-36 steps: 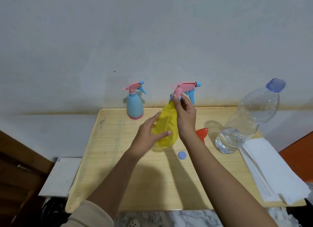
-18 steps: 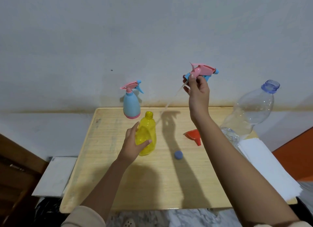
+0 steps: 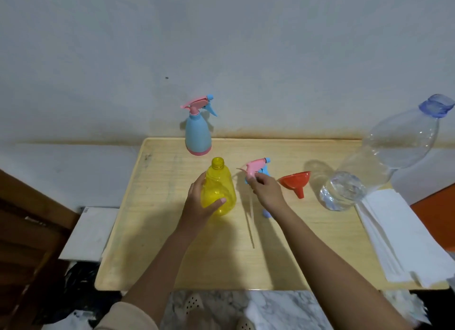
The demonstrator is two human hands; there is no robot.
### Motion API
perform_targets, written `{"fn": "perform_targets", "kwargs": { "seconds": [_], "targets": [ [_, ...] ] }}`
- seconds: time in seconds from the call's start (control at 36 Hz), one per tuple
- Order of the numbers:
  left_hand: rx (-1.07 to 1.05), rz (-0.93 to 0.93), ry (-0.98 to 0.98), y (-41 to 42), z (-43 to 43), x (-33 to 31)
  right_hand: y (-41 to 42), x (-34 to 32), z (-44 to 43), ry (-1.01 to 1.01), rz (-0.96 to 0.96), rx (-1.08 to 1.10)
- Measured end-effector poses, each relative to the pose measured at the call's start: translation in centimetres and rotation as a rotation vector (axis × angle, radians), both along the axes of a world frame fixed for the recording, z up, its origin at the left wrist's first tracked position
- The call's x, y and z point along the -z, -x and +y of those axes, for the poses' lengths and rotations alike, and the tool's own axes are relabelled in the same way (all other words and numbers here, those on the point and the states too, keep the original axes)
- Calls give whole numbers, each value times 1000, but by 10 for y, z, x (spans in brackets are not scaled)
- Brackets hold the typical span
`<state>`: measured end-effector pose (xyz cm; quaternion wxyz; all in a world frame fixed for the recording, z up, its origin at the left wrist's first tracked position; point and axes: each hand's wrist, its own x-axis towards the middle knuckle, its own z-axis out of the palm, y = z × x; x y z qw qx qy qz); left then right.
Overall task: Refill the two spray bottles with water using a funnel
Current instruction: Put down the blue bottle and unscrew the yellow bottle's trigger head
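A yellow spray bottle [image 3: 219, 182] stands upright mid-table with its neck uncovered, and my left hand [image 3: 200, 201] grips its body. Just to its right my right hand [image 3: 267, 190] holds the pink and blue spray head [image 3: 256, 167] low over the table, its thin dip tube [image 3: 251, 221] trailing toward me along the wood. A red funnel [image 3: 295, 181] lies on its side further right. The blue spray bottle [image 3: 198, 130], head still on, stands at the table's back edge. A large clear water bottle [image 3: 384, 162] with a little water stands uncapped at the right.
The wooden table [image 3: 172, 243] meets a grey wall at the back. A stack of white paper towels [image 3: 398, 233] lies at the right edge. A small blue cap [image 3: 266, 214] peeks out beside my right wrist. A dark wooden piece and a white box sit left.
My right hand lifted the spray head off the yellow bottle, raised it high, then brought it down to table level beside the bottle. My left hand kept hold of the bottle.
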<state>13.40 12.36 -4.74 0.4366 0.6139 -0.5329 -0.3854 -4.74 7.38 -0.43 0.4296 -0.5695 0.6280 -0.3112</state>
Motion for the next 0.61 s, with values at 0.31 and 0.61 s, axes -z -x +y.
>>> {"fn": "perform_targets", "kwargs": {
  "seconds": [0.31, 0.61],
  "targets": [
    [-22, -38, 49, 5, 6, 12, -10, 47, 8, -82, 143, 92],
    [-13, -36, 50, 7, 7, 9, -16, 50, 4, -60, 190, 124]
  ]
}}
